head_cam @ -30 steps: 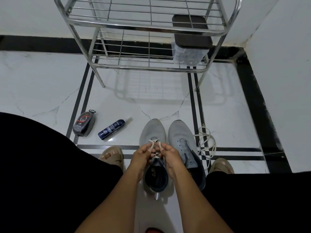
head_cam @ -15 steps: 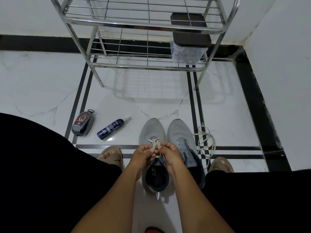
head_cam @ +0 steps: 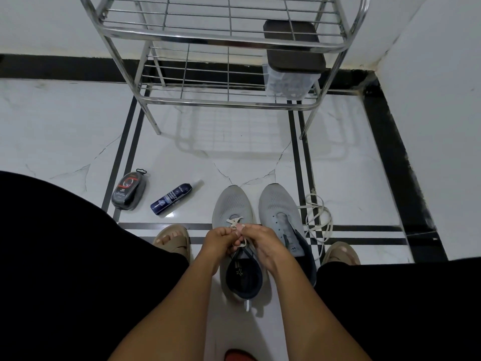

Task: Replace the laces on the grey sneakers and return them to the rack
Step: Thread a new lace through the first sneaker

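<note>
Two grey sneakers stand side by side on the white floor, toes pointing away from me. The left sneaker [head_cam: 232, 201] has a pale lace [head_cam: 235, 221] threaded through its lower eyelets. My left hand [head_cam: 218, 241] and my right hand [head_cam: 259, 242] meet over its tongue, and each pinches a part of that lace. The right sneaker [head_cam: 279, 207] shows bare eyelets with no lace. A loose white lace [head_cam: 316, 220] lies coiled on the floor just right of it. The steel wire rack [head_cam: 229, 40] stands beyond the sneakers.
A clear box with a dark lid [head_cam: 292, 63] sits on the rack's lower shelf at the right. A shoe-polish sponge case [head_cam: 128, 191] and a dark blue spray bottle [head_cam: 171, 195] lie on the floor at left. My sandalled feet [head_cam: 173, 241] flank the sneakers. A white wall [head_cam: 437, 126] closes the right side.
My hands have drawn closer together over the left sneaker's tongue and shifted slightly on the lace. The view has tilted a little.
</note>
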`<state>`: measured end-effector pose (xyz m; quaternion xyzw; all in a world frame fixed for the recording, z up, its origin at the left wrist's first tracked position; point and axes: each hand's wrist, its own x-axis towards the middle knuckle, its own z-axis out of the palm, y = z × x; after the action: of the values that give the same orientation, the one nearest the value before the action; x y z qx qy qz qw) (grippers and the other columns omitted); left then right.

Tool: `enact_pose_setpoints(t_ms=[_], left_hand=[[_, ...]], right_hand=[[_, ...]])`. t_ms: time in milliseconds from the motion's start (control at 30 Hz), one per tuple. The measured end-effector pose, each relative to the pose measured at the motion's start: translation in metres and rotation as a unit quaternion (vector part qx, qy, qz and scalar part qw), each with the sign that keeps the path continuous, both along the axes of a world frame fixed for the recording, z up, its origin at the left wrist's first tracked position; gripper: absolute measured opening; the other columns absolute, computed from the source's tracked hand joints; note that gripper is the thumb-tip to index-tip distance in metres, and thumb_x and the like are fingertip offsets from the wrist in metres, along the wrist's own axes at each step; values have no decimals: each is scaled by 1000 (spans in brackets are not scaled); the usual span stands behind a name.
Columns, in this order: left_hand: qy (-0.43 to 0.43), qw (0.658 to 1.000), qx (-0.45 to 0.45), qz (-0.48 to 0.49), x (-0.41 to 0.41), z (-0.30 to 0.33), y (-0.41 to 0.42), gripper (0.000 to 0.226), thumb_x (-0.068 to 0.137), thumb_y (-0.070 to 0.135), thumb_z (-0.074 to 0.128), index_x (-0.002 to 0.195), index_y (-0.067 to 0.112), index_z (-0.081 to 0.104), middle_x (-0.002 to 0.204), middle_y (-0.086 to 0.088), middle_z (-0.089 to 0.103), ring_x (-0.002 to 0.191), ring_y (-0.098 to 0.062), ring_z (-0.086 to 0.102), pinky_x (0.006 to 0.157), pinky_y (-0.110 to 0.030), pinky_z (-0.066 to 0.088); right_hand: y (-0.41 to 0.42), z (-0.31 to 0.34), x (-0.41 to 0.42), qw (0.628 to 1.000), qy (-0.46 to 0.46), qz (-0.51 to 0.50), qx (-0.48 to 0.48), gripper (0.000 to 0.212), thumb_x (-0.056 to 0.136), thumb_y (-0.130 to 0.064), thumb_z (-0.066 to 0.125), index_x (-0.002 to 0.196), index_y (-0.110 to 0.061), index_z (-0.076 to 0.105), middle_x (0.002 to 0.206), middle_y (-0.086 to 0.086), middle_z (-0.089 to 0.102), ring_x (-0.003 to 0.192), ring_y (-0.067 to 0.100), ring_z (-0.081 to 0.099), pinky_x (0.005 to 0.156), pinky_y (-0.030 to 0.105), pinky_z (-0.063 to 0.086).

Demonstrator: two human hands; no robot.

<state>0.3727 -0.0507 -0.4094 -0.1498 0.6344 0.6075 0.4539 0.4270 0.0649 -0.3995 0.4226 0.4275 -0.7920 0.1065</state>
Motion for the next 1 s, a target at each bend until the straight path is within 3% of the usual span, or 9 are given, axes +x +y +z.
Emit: enact_pose_setpoints(t_ms=[133, 267, 400, 533, 600, 667, 733, 800, 1000], left_hand=[[-9, 998, 7, -62, -1, 5, 2, 15, 97, 0, 49, 88, 8, 60, 74, -4, 60, 64, -8, 52, 62, -17, 46], [3, 998, -29, -56, 0, 10, -1, 10, 92, 2, 58, 90, 12, 56, 75, -7, 62, 66, -14, 55, 64, -24, 49], [52, 996, -62, -27, 1, 8, 0, 29, 84, -2, 67, 100, 11, 46, 81, -9, 62, 69, -17, 62, 62, -26, 57], [157, 974, -141, -79, 5, 11, -1, 30, 82, 2, 67, 94, 19, 46, 71, -4, 61, 67, -19, 61, 71, -38, 57], [191, 963, -167, -95, 8, 11, -2, 28, 83, 5, 66, 91, 23, 45, 71, -2, 63, 65, -17, 60, 66, -35, 54], [204, 956, -180, -106, 11, 12, -3, 27, 83, 8, 65, 92, 23, 45, 77, -3, 66, 67, -17, 61, 60, -31, 50], [187, 961, -176, -104, 11, 14, -2, 26, 83, 10, 67, 91, 23, 45, 82, -5, 67, 69, -17, 61, 57, -25, 47], [166, 965, -169, -110, 10, 16, 0, 24, 85, 12, 65, 87, 25, 46, 80, -3, 64, 69, -16, 59, 58, -24, 46], [136, 964, -191, -128, 3, 26, 4, 19, 96, 14, 40, 102, 21, 57, 96, -5, 61, 72, -18, 59, 53, -23, 44]], right_hand=[[-5, -3, 0, 996, -54, 7, 77, 12, 93, -10, 58, 95, -8, 70, 85, 12, 69, 76, 20, 63, 76, 32, 55], [0, 9, 0, 963, -56, 174, 196, 12, 89, -15, 66, 91, -4, 71, 81, 7, 72, 73, 16, 66, 69, 25, 55], [6, 20, -6, 891, -82, 266, 359, 17, 82, -17, 75, 95, -7, 72, 98, 7, 72, 94, 21, 67, 86, 31, 53], [-2, 29, -7, 790, -75, 378, 477, 6, 87, -17, 66, 84, -14, 70, 93, 7, 69, 89, 23, 64, 73, 29, 49], [-6, 29, -5, 735, -73, 418, 530, 27, 89, -12, 58, 63, -19, 50, 82, 9, 57, 78, 23, 57, 64, 30, 42], [-11, 28, -1, 701, -56, 426, 569, 29, 90, -11, 53, 66, -19, 40, 86, 6, 49, 75, 22, 51, 63, 30, 37], [-15, 26, 8, 693, -36, 411, 591, 3, 93, -13, 51, 90, -13, 51, 100, 8, 50, 82, 26, 55, 65, 33, 37], [-22, 18, 18, 673, -18, 403, 620, 12, 96, -15, 47, 107, -11, 49, 112, 8, 48, 88, 28, 56, 64, 35, 36], [-32, 10, 31, 683, -9, 329, 652, 10, 99, -21, 42, 106, -15, 46, 111, 3, 46, 89, 26, 57, 66, 38, 43]])
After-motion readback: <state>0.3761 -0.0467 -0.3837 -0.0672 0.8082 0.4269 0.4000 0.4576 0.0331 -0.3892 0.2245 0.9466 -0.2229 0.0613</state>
